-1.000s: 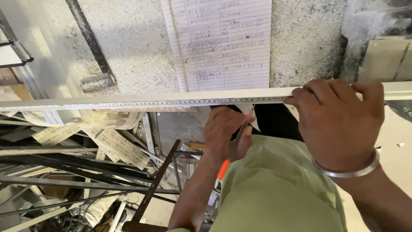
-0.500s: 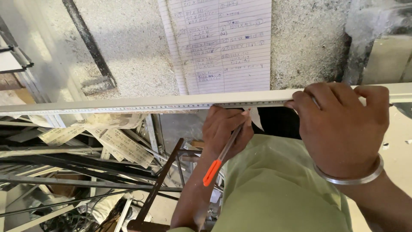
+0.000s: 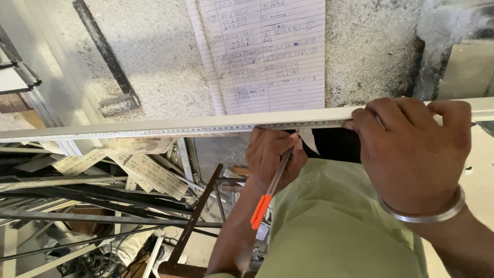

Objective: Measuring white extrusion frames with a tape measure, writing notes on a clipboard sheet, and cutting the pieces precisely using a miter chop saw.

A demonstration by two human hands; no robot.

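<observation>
Looking down through the head camera, I see a long pale metal bar (image 3: 154, 125) running left to right across the whole view. A measuring tape (image 3: 128, 133) lies flat along its near edge. The right hand (image 3: 411, 154) is closed over the bar at the right, fingers curled across the top and far side and the thumb underneath. I judge that the grip pins both bar and tape so neither slides. A plain silver bangle (image 3: 427, 215) sits on that wrist.

The left hand (image 3: 270, 154) comes up from below, just left of the right hand and apart from it. It is closed around a pen (image 3: 271, 188) with an orange end. The tip is tilted up to the bar's near edge, right at the tape's scale, and the orange end hangs down towards me. Held that way, the point seems to meet the markings squarely while the knuckles stay clear of the reading.

Beyond the bar, a ruled sheet of paper (image 3: 267, 51) covered in handwriting lies on a surface dusted with fine shavings (image 3: 164, 62). It is straight ahead of the pen, which I take to be so it can be read without turning. A dark flat strip (image 3: 103, 51) lies diagonally on that surface to the far left.

Below the bar at the left is a tangle of dark metal lengths (image 3: 77, 198) and printed wrappers. A green shirt (image 3: 334, 226) fills the near centre between the two arms.
</observation>
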